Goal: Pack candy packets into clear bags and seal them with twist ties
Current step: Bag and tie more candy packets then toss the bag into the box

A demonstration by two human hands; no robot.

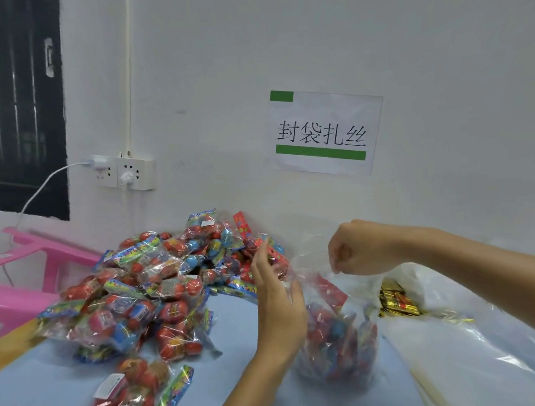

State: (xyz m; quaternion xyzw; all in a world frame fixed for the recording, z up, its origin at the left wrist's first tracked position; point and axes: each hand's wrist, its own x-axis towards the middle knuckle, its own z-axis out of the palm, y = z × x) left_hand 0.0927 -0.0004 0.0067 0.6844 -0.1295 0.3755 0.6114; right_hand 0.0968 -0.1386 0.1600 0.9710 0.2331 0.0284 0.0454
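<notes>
The left hand stands nearly upright, fingers straight and close together, palm pressed flat against the side of the clear plastic bag filled with red and blue candy packets. The right hand, just across the bag's mouth, is curled into a loose fist, fingertips pinching the upper rim of that bag, its forearm reaching in from the right. Beyond the left hand lies the heap of red candy packets in clear wrappers; below the right forearm, gold twist ties lie inside a white plastic bag.
</notes>
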